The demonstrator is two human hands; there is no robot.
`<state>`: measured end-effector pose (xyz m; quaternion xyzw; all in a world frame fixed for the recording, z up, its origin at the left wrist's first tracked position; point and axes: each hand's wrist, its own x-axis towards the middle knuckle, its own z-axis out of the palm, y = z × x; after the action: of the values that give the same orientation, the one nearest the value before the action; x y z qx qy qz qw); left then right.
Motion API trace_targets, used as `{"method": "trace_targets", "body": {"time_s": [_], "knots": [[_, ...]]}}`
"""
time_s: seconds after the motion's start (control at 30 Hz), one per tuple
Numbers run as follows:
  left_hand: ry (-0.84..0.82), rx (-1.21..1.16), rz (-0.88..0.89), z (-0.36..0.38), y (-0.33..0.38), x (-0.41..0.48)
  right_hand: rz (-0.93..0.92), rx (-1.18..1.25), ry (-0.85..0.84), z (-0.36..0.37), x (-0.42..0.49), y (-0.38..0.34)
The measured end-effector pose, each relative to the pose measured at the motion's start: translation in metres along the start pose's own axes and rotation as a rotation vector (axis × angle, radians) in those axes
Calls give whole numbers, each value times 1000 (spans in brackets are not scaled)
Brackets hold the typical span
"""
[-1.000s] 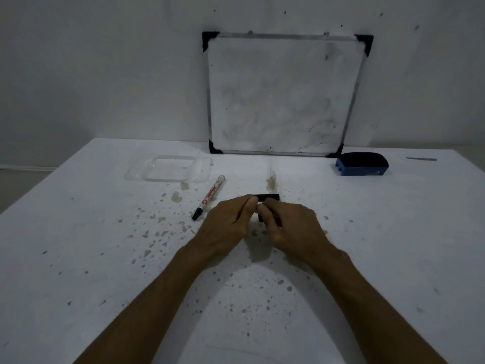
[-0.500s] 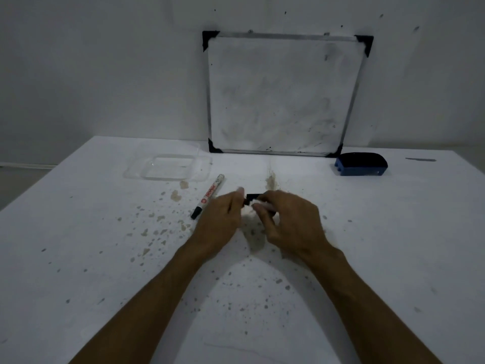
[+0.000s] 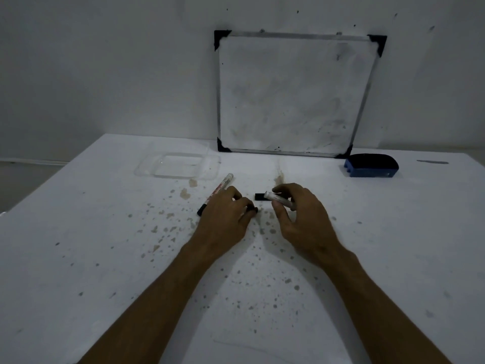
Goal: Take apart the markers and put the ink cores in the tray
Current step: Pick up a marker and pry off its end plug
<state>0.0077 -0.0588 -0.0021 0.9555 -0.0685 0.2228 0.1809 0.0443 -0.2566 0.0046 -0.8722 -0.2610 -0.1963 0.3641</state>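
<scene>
Over a speckled white bench [image 3: 78, 232], the right hand [image 3: 301, 219] grips a marker barrel [image 3: 278, 200] (black end exposed); the left hand [image 3: 223, 219] pinches a small black piece [image 3: 254, 210].

Two bare forearms are reaching in from the lower edge, both showing uncovered up to where the frame is cutting them off. The left hand [image 3: 223, 222] and the right hand [image 3: 301, 222] are wearing no gloves, rings, watch or wristband. No sleeve is showing anywhere.
</scene>
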Motion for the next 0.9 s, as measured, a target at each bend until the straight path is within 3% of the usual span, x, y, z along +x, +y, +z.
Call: {"method": "trace_targets", "body": {"time_s": [0.13, 0.3, 0.37, 0.47, 0.53, 0.6, 0.73, 0.83, 0.9], "knots": [[23, -55, -43, -5, 3, -1, 67, 16, -3, 1, -1, 1], [12, -678, -234, -9, 24, 1, -32, 70, 24, -3, -1, -7], [34, -799, -276, -5, 29, 2, -96, 55, 21, -2, -2, -10], [97, -925, -387, -2, 30, 4, -143, -34, 177, -1, -1, -16], [135, -1003, -468, -2, 26, 5, -107, 48, 335, -2, 0, -25], [162, -1103, -544, -2, 22, 8, 46, 200, 327, -2, 0, -33], [113, -1242, -586, 2, 23, 6, 632, 654, 111, 8, -1, -41], [18, -1237, -561, 6, 30, 4, 705, 842, 161, 8, 0, -36], [-81, -1448, -655, 5, 36, 5, 698, 880, 167, 6, 2, -31]]}}
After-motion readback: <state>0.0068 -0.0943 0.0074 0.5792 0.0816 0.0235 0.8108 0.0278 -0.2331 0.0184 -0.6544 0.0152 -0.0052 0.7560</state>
